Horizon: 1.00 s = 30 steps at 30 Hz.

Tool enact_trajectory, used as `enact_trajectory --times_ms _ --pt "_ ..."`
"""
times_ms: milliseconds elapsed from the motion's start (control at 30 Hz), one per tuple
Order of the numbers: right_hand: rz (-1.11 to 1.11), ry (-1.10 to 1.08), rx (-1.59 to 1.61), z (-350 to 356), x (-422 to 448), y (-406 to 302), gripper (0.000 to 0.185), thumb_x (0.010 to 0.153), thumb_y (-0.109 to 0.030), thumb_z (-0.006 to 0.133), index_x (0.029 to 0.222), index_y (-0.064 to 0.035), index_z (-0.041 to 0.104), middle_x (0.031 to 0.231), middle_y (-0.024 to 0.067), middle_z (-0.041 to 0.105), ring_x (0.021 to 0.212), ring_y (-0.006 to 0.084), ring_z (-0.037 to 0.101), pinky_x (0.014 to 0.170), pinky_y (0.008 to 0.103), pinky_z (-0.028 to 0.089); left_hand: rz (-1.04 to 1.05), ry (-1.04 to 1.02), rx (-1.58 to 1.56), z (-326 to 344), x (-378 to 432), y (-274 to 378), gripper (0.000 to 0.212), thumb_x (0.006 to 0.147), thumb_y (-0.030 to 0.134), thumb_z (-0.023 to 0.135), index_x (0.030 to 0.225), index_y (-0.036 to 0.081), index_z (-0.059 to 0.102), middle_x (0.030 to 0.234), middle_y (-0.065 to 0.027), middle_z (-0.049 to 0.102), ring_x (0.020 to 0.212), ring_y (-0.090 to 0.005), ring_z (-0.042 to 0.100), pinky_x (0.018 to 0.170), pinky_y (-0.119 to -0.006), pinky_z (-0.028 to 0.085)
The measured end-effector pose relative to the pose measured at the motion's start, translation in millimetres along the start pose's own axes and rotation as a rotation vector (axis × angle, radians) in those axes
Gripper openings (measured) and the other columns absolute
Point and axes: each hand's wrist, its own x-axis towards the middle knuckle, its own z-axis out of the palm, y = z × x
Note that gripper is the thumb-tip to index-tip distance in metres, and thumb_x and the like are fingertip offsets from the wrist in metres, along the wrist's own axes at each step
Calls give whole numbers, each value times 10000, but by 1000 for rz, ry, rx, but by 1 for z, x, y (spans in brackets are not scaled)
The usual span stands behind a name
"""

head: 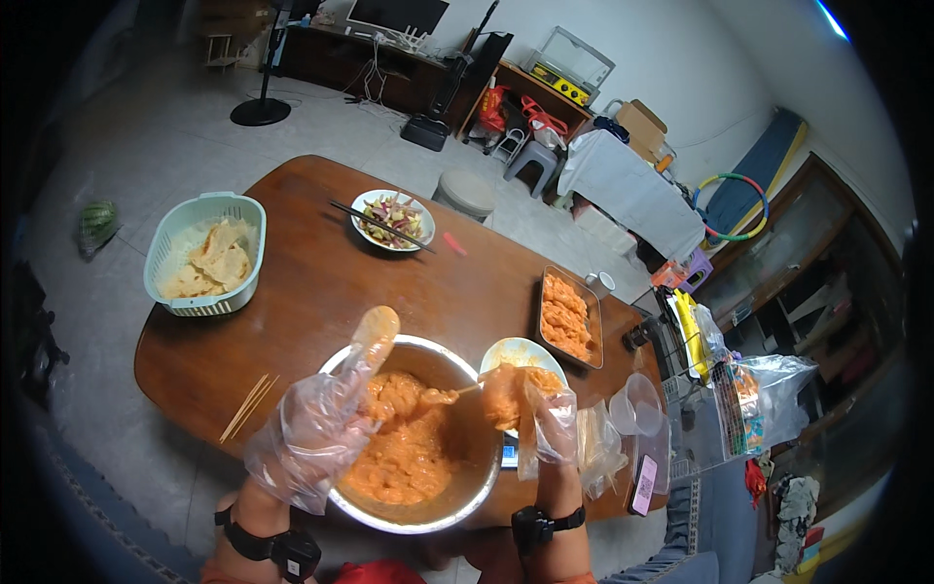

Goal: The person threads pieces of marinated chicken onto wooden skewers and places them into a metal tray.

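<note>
A large metal bowl (485, 482) holds orange-coated marinated meat (401, 467) at the table's near edge. My left hand (321, 416), in a clear plastic glove, is over the bowl's left side with a piece of that meat against its fingers. In my right hand (547, 423), gloved as well, is a thin wooden skewer (469, 389) with a thick lump of coated meat (502, 398) on it; the skewer's tip points left toward the meat at my left hand. Behind my right hand a white plate (522, 350) with orange smears rests on a scale (509, 454).
Loose skewers (248, 409) lie left of the bowl. A metal tray (571, 317) of coated meat, a mug (600, 283), clear plastic containers (636, 405) and a phone (643, 485) stand or lie right. Farther back are a green basket of flatbread (252, 281) and a plate of sliced onion (394, 219) with chopsticks.
</note>
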Motion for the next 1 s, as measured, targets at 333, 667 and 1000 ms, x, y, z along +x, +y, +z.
enact_trajectory --times_ms 333,667,1000 --pt "179 -50 -15 50 -18 -34 382 867 -61 689 1216 53 585 1178 150 659 1040 233 650 917 343 528 48 -70 179 -7 1 13 497 771 31 683 1265 32 628 830 -126 632 697 -251 623 666 -354 518" --pt "178 -141 -208 57 -16 -46 237 925 -66 673 1129 55 674 988 107 719 820 142 665 676 240 522 -32 -118 148 -2 7 32 465 772 36 684 1236 32 653 852 -132 648 715 -272 640 675 -371 527" --pt "222 -111 -4 62 -28 -48 220 925 -47 665 1130 33 658 1083 114 706 955 175 670 821 279 540 172 -150 133 -2 8 -5 456 786 76 709 1237 40 654 820 -128 649 709 -301 617 663 -393 508"
